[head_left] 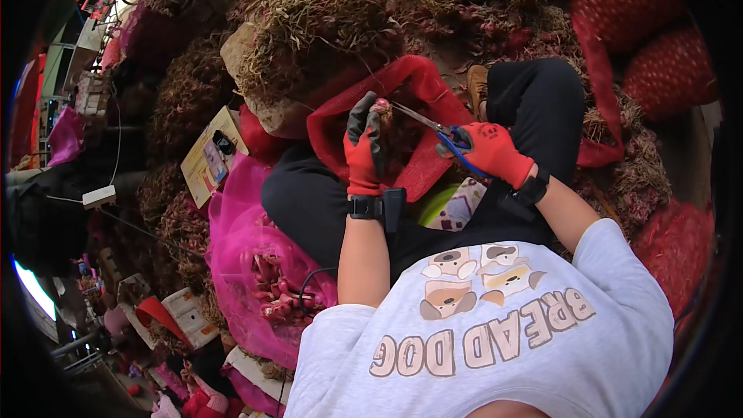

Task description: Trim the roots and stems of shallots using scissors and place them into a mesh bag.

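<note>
My left hand [362,153], in a red glove with dark grey fingers, is closed on a small pinkish-red shallot [381,104] at its fingertips. My right hand [494,153], in a matching glove, grips the blue handles of a pair of scissors [458,153]. The metal blades point left, with their tips at the shallot; whether they are parted I cannot tell. Beneath both hands, a red mesh bag [430,81] lies with its mouth spread between my bent legs. What lies inside it is mostly in shadow.
A pink mesh bag [236,282] of trimmed shallots sits by my left leg. Beyond my hands, dried shallots [317,11] with stalks are heaped on a pale sack [241,62]. A cardboard sheet [203,178] bears a phone. Full red mesh sacks [631,4] stand at the far right.
</note>
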